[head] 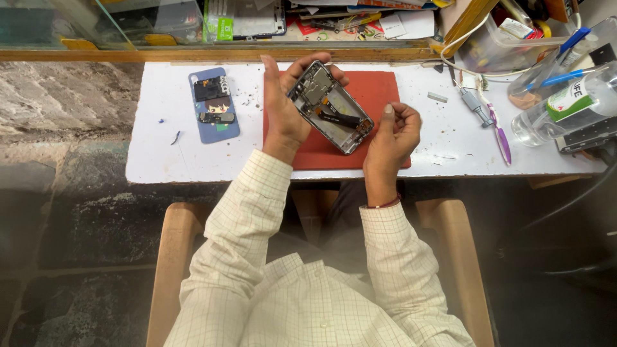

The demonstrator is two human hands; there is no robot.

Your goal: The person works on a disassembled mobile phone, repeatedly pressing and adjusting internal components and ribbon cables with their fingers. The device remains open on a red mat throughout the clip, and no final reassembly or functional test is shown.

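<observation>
The left hand holds the opened phone tilted above the red mat, fingers wrapped round its top edge, while the right hand, loosely curled and seemingly empty, nears its lower end, apparently mid-disassembly.

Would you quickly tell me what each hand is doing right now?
Left hand: closed on the opened phone.
Right hand: curled at the phone's lower end; grip cannot be told.

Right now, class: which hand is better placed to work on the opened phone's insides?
The right hand: its fingers are free beside the opened phone, while the left hand is busy gripping it above the red mat.
</observation>
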